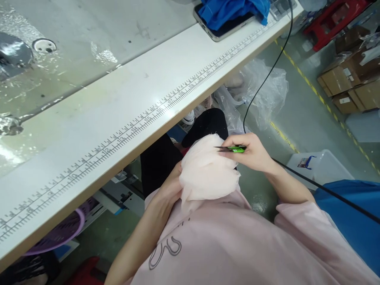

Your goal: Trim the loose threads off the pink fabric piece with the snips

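Observation:
A bunched piece of pale pink-white sheer fabric is held up over my lap, in front of the table edge. My left hand grips it from its left side, and most of the fingers are hidden behind the cloth. In my right hand are small green thread snips with dark blades. The blades point left, over the upper right part of the fabric, and look slightly parted. My right fingertips are at the fabric's edge; whether they also pinch it I cannot tell.
A white sewing table with a printed ruler runs diagonally ahead. On it lies a phone under blue cloth. A black cable hangs at right. Around stand a clear plastic bin, cardboard boxes and a purple basket.

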`<state>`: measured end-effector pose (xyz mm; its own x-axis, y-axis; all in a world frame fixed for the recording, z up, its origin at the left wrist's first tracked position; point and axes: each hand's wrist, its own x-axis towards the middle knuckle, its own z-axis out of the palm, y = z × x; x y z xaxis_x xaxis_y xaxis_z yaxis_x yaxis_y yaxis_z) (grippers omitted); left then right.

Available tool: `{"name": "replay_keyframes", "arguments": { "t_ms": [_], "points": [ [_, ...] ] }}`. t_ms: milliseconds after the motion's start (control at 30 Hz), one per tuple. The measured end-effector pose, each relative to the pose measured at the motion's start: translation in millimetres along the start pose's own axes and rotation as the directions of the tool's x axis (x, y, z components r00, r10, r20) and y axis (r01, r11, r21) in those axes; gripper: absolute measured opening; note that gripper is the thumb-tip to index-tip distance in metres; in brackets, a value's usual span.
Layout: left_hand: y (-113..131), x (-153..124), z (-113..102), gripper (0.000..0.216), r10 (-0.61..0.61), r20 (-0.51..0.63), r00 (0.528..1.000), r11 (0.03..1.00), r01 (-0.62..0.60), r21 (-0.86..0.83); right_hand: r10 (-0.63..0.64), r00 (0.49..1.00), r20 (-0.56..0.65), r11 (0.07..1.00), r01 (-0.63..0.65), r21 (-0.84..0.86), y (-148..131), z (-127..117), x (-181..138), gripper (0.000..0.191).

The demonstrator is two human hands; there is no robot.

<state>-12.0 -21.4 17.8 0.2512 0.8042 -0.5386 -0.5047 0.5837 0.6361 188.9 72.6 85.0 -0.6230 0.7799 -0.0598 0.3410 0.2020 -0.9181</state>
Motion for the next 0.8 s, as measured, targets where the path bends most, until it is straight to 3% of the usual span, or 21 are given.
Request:
{"name": "replay_keyframes", "arguments": {
  "t_ms": [233, 533, 667, 800],
  "points": [
    [-7, 1, -7, 0.049, -0.010, -0.024, 1.000, 1.000, 0.010, -0.007, 0.131, 0.991, -0.029, 0.977, -0.125, 0.174, 5, 2, 10, 0.032],
    [-6, 0, -4, 0.056, -0.009, -0.135, 0.991, 0.997, -0.002, -0.078, 0.043, 0.969, -0.244, 0.988, -0.006, 0.152, 8, 1, -1, 0.023],
    [-6, 1, -3, 0.057, -0.003, -0.144, 0.990, 0.996, -0.009, -0.084, -0.093, 0.987, -0.128, 0.990, 0.106, 0.093, 7, -1, -10, 0.020],
    [-3, 1, 2, 0.056, -0.026, -0.131, 0.991, 0.995, 0.013, -0.102, -0.258, 0.966, -0.002, 0.951, 0.253, -0.177, 0, 5, -16, 0.024]
  ]
}}
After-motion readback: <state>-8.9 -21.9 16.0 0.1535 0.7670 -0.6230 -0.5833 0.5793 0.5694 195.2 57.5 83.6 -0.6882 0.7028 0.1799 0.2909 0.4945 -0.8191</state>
